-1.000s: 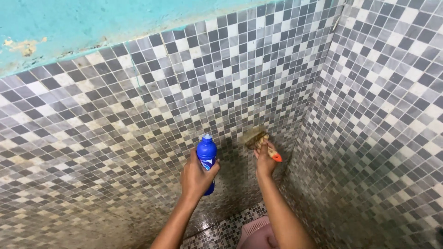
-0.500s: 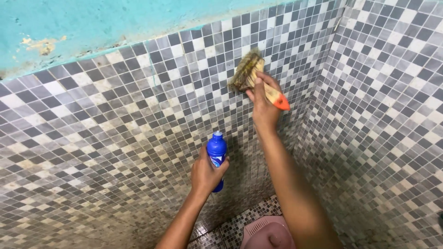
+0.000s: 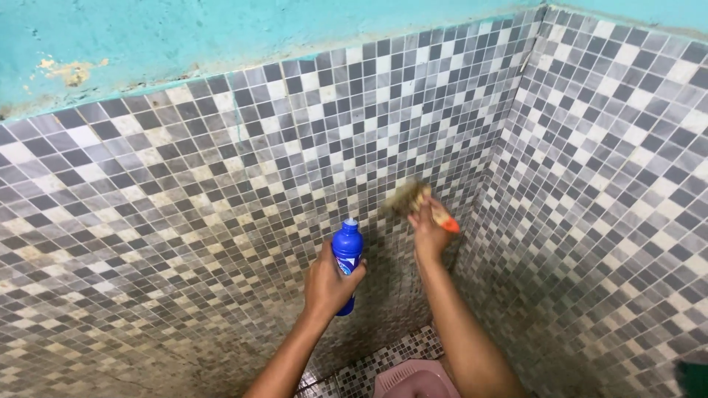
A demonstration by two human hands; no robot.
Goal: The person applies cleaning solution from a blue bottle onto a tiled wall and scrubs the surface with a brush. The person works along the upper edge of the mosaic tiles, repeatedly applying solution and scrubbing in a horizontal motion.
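We hold a blue bottle (image 3: 346, 258) upright in the left hand (image 3: 328, 284), fingers wrapped round its lower half, cap on; its contents cannot be seen. It sits at lower centre, just off the tiled wall (image 3: 184, 206). The right hand (image 3: 430, 232) is closed on the orange handle of a brush (image 3: 414, 200), blurred, its bristles against the tiles right of centre, near the wall corner (image 3: 501, 147). A pink bin (image 3: 413, 382) stands at the bottom edge between our forearms. The tile band ends at turquoise paint (image 3: 184, 33) along the top of the frame.
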